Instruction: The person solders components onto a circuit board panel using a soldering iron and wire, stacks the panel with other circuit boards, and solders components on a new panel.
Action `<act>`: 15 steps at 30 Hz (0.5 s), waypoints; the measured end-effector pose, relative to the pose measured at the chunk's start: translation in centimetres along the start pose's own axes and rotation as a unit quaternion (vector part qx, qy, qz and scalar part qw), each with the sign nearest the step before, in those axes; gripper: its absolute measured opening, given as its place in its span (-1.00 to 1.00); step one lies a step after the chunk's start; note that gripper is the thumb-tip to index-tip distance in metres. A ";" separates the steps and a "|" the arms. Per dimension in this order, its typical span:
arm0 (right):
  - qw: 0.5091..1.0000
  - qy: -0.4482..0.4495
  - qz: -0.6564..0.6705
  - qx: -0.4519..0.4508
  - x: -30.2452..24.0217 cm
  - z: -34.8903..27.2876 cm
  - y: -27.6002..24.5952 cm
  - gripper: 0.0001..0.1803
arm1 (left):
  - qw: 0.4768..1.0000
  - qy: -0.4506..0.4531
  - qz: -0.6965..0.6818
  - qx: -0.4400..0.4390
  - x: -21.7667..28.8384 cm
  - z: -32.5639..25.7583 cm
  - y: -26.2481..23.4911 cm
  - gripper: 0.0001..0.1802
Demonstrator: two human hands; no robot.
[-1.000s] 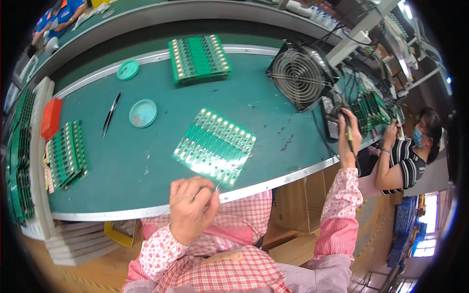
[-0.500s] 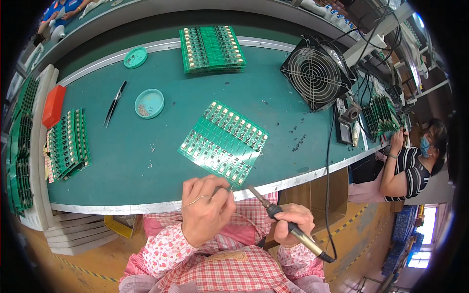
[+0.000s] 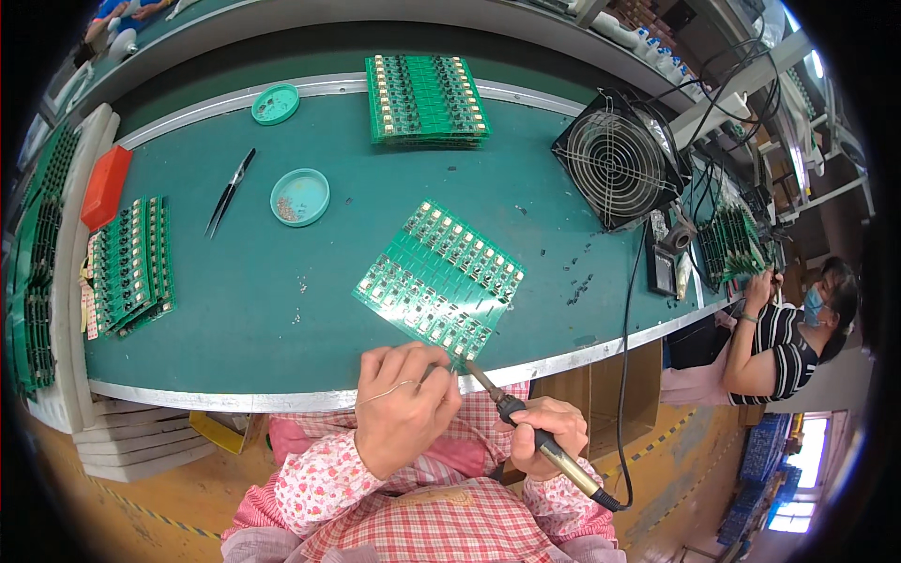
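A green circuit board panel (image 3: 441,277) with rows of small parts lies flat and skewed on the bench, its near corner close to the front edge. My right hand (image 3: 554,433) is closed around a soldering iron (image 3: 563,458). The iron's tip is at that near corner; whether it touches the panel I cannot tell. My left hand (image 3: 404,403) is beside the same corner, fingers pinched on a thin solder wire (image 3: 387,395) that runs across the back of the hand. Its fingertips are partly hidden.
A stack of panels (image 3: 427,103) stands at the back, with more boards (image 3: 136,267) at left by a red box (image 3: 106,186). Also there: tweezers (image 3: 230,192), two small dishes (image 3: 300,197) (image 3: 275,104), a fan (image 3: 619,164) and scattered black parts (image 3: 579,289). A co-worker (image 3: 779,328) sits at right.
The soldering iron has moved left, bringing its tip to the panel's near corner by my left fingers. The whole view has shifted slightly. My left hand keeps its pinch near the panel.
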State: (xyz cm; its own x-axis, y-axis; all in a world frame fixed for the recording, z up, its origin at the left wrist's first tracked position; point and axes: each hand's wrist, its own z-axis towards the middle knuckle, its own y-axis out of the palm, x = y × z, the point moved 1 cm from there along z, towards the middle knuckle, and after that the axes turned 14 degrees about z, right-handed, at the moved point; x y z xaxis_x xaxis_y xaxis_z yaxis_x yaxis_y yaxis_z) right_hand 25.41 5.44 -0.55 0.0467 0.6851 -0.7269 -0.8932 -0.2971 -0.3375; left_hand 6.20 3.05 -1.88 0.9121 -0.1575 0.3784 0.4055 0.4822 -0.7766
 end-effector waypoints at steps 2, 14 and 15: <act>1.000 -0.010 -0.006 0.004 0.0 0.1 0.1 -0.78 | 1.000 0.000 0.002 0.001 0.1 0.1 0.0 -0.80; 0.975 -0.114 -0.142 -0.126 -0.4 0.4 0.5 -0.71 | 1.000 -0.003 -0.004 -0.015 0.0 0.1 0.0 -0.81; 0.969 -0.122 -0.162 -0.138 -0.3 0.4 0.7 -0.71 | 1.000 -0.004 -0.009 -0.020 0.0 0.0 -0.2 -0.82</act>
State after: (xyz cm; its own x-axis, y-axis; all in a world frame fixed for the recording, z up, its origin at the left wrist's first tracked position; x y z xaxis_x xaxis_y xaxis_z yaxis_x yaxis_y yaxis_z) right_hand 24.64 5.26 -0.29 0.1668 0.8995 -0.4039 -0.6947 -0.1835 -0.6955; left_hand 6.11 3.02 -1.75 0.9045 -0.1590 0.3956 0.4234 0.4448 -0.7892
